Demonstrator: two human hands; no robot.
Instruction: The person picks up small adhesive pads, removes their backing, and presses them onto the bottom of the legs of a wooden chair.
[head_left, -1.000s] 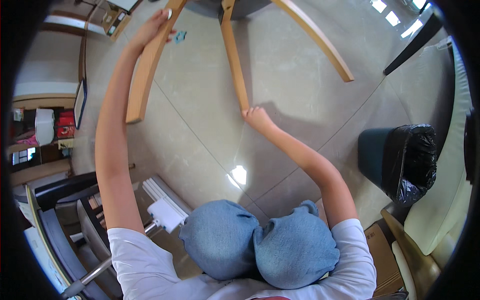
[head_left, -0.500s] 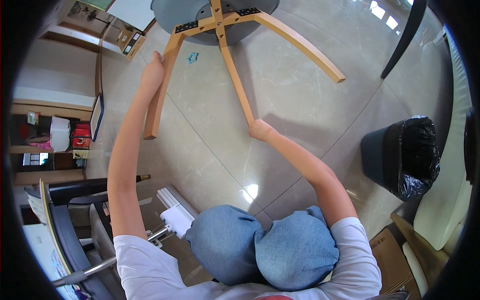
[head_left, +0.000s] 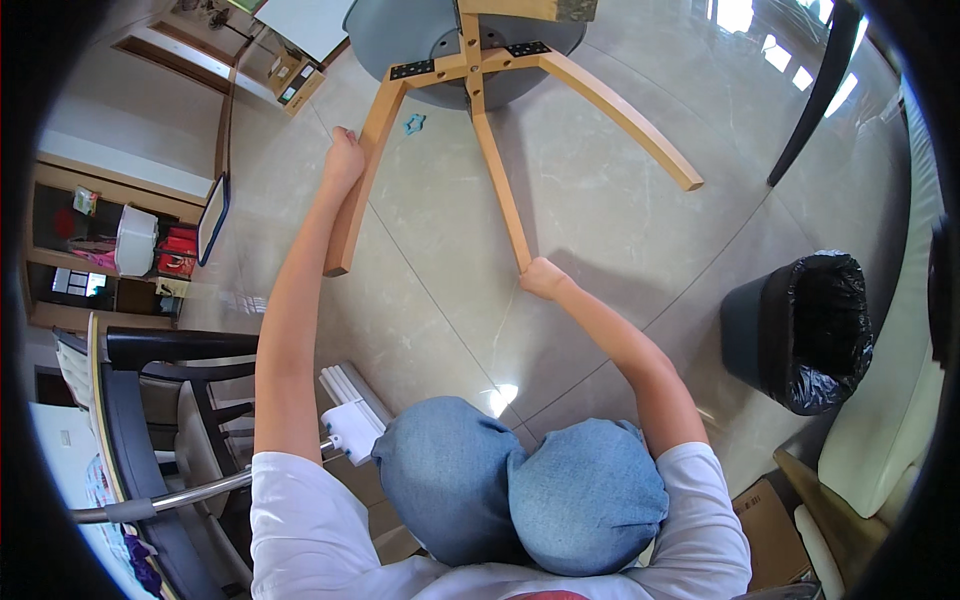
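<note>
My left hand (head_left: 345, 160) has slid nearer the close end of the left wooden leg (head_left: 383, 115); I can't tell if its fingers wrap it. My right hand (head_left: 543, 278) stays clenched round the middle leg (head_left: 500, 180), and the far grey seat (head_left: 375, 40) now shows its crossed joint (head_left: 474, 70).

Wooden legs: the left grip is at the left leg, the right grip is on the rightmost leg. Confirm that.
Not quite: the head view shows the right grip on the free end of the middle leg, not the rightmost leg. The left grip is indeed at the left leg.
</note>
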